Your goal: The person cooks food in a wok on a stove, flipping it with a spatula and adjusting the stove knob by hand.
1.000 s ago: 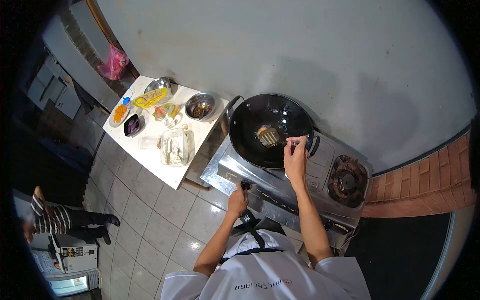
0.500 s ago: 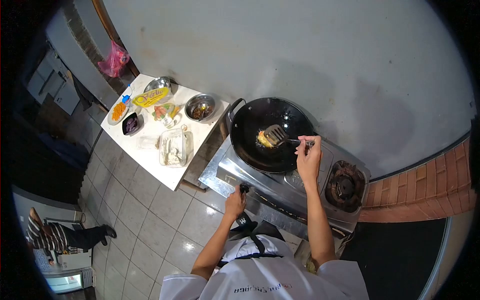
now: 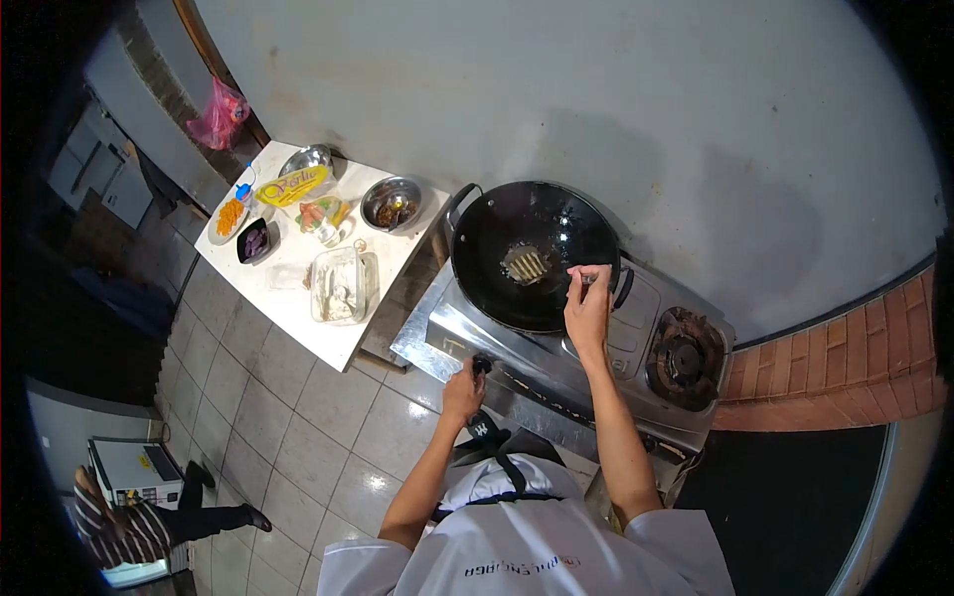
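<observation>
A black wok [image 3: 497,214] sits on the left burner of the steel gas stove [image 3: 467,326]. My right hand [image 3: 588,303] grips the handle of a slotted spatula [image 3: 527,265], whose head lies low in the middle of the wok. Yellowish food shows through the slots and mostly hides beneath the head. At the stove's front edge, my left hand [image 3: 463,390] has its fingers closed around a black control knob [image 3: 481,365].
On the white table [image 3: 298,316] to the left are a metal bowl [image 3: 392,205], a glass container [image 3: 338,286], a plate of orange pieces [image 3: 230,218] and a dark dish [image 3: 253,240]. A second burner [image 3: 683,358] is at right. A person in stripes [image 3: 139,531] walks behind, lower left.
The spatula head has shifted left and down over the food, covering more of it. My right hand moved left with it. My left hand stays at the knob. The person behind has stepped right.
</observation>
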A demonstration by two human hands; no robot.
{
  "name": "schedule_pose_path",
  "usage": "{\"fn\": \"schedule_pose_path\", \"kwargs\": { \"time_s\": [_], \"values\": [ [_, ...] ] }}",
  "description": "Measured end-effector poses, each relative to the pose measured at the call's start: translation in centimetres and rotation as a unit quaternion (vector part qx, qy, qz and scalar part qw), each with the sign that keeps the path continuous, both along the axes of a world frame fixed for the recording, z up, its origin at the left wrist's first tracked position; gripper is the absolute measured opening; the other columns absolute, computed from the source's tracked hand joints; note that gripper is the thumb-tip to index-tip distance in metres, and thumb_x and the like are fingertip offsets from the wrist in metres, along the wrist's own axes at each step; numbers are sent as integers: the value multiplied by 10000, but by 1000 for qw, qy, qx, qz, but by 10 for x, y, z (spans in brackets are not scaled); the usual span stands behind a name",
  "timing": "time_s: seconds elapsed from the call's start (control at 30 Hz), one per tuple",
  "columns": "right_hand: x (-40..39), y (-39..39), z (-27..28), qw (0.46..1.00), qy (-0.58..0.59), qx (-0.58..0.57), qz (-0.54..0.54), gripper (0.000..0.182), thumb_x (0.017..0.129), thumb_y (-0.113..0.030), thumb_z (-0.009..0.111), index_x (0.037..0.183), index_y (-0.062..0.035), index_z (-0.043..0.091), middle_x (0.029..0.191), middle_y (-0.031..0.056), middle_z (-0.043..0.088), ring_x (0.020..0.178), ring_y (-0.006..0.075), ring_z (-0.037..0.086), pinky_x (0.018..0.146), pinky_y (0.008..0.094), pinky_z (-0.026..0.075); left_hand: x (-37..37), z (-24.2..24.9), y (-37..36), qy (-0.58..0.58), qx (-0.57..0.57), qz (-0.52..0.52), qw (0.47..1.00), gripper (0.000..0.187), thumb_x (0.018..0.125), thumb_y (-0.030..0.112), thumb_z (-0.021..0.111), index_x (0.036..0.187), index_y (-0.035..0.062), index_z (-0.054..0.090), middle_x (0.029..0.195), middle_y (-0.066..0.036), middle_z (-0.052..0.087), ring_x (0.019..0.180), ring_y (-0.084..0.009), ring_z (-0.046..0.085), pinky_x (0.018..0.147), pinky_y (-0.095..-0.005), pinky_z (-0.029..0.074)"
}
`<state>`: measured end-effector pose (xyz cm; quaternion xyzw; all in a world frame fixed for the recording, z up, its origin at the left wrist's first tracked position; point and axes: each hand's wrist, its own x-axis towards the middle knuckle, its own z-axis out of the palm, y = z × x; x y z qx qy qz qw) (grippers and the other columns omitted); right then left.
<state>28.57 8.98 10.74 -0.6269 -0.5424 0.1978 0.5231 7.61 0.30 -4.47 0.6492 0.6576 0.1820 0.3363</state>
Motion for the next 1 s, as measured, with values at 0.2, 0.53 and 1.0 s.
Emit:
{"fn": "schedule_pose_path", "kwargs": {
  "time_s": [0.2,0.53,1.0],
  "values": [
    [-3,-7,0,998,-41,50,11,130,914,-45,486,987,30,410,838,209,602,796,385,618,670,397,478,2,2,2,4,-24,3,1000,296,875,278,506,1040,48,419,818,-295,605,779,-484,584,684,-552,456],
    [-6,-4,-2,999,-37,27,21,118,915,-34,478,975,25,395,879,199,583,830,337,606,718,380,466,2,2,1,0,-14,5,1000,289,877,266,498,1057,59,405,811,-304,600,776,-492,576,686,-557,452],
    [-4,6,-6,994,-77,79,24,133,902,-41,490,966,9,384,830,205,543,747,389,583,633,419,439,-1,-5,1,4,-7,1,1000,291,875,259,504,1052,50,404,806,-288,604,766,-486,577,681,-556,451]
  ]
}}
